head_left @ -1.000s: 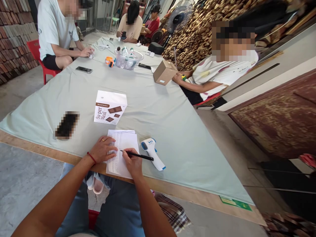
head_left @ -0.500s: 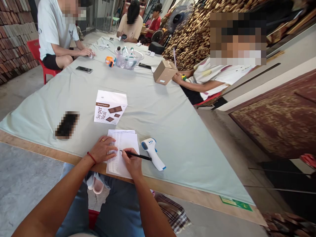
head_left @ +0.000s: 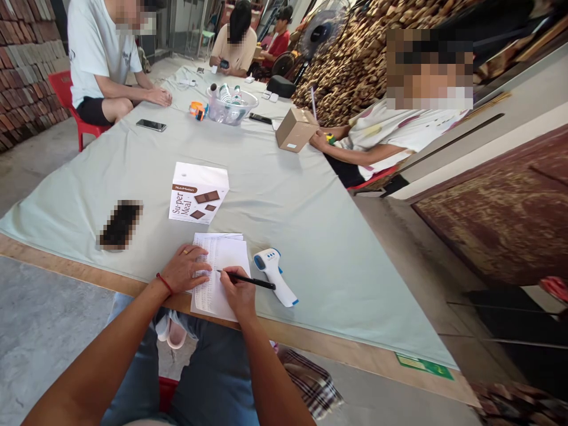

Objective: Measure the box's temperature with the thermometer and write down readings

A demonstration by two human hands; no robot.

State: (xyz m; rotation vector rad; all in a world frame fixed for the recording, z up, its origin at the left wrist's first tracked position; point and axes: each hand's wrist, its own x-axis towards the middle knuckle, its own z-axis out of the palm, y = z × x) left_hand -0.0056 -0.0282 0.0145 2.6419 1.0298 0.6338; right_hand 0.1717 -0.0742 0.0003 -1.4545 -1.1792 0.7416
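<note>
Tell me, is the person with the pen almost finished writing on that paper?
Can't say for sure. The paper already shows rows of small print or writing, too small to read. Right now the left hand presses it flat while the right hand holds the pen with its tip partway down the page. The part below lies hidden under the hand.

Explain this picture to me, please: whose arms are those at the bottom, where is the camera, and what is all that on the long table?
No machine here: the camera sits on a person's head, looking forward and down, so the two arms are that person's own. The right hand holds a black pen with its tip on a sheet of paper, which the left hand presses flat. Beside the paper lies a white and blue thermometer gun. Further up the grey-green tablecloth stand a white snack box and a blurred dark object. Other people sit around the far end, near a clear bowl of bottles and a cardboard box.
</note>
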